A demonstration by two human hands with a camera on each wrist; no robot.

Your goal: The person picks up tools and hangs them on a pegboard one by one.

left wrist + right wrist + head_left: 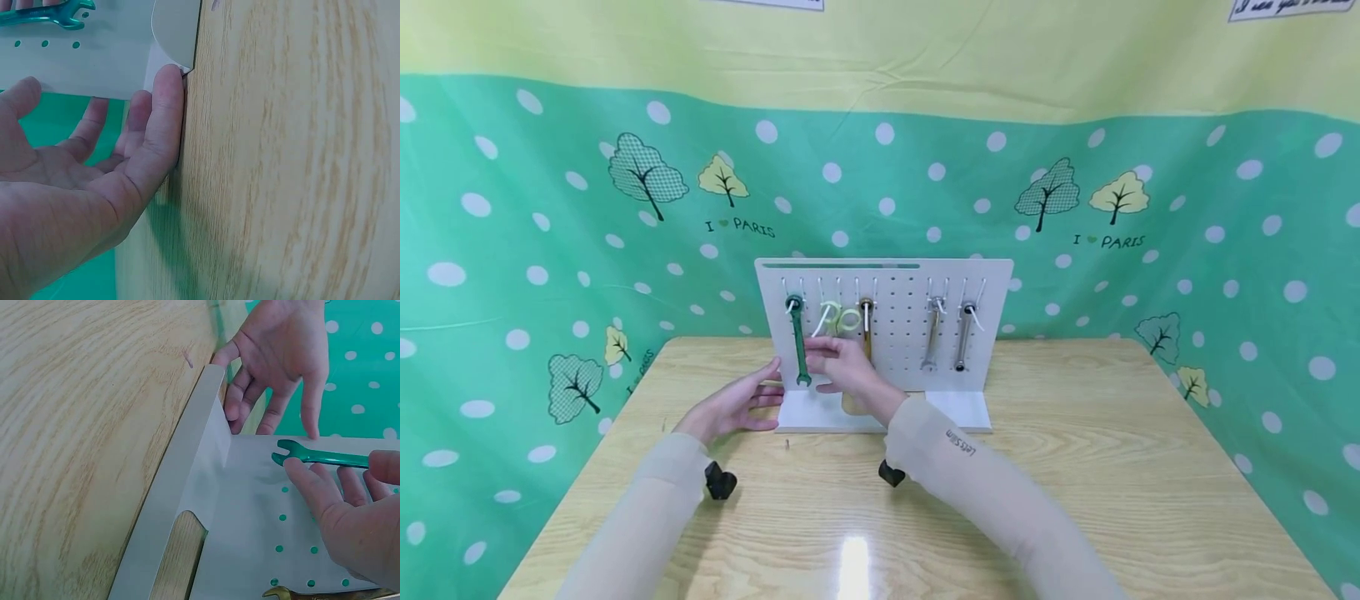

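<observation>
A green open-ended wrench (799, 342) hangs by its upper end from the leftmost hook of a white pegboard (891, 354). My right hand (850, 368) is at the wrench's shaft; in the right wrist view the thumb overlaps the shaft and the other fingers curl close beside it. At the board's left edge is my left hand (737, 406), its fingers spread and loosely bent. Its fingertips rest against the side of the board and base in the left wrist view (94, 162).
Light green scissors (841, 317) and a gold wrench (867, 321) hang beside the right hand. Farther right hang another gold-toned wrench (932, 335) and a silver wrench (964, 337). The board stands on a wooden table (1075, 467) before a green dotted curtain (917, 192).
</observation>
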